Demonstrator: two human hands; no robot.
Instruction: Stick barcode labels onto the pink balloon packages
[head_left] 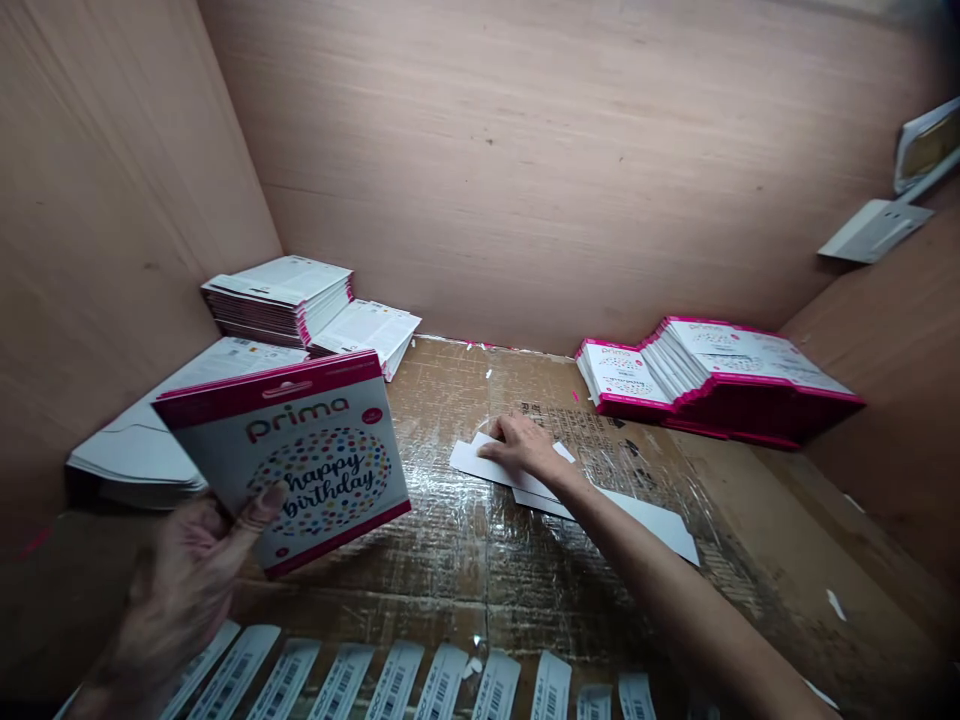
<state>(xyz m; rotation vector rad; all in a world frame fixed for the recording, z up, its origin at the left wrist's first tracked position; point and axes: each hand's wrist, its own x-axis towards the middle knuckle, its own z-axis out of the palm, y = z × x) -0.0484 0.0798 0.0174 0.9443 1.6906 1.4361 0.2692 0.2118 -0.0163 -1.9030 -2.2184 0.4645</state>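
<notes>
My left hand (202,560) grips a flat retail packet (330,440) by its lower left edge, thumb across the front. The packet is white with magenta bands, a hang slot, and the words "prima" and "happy birthday" over coloured dots. It is tilted, its printed face toward me. My right hand (519,445) reaches to the middle of the work surface, fingers closed at the left end of some white card strips (480,465). These strips overlap, and my forearm covers part of them.
Stacked packets (277,285) stand at the back left, beside white sheets (150,440). More packets (720,370) lean in a row at the back right. Barcode labels (442,685) line the front edge. Wooden walls (487,180) enclose the plastic-covered cardboard surface (450,560).
</notes>
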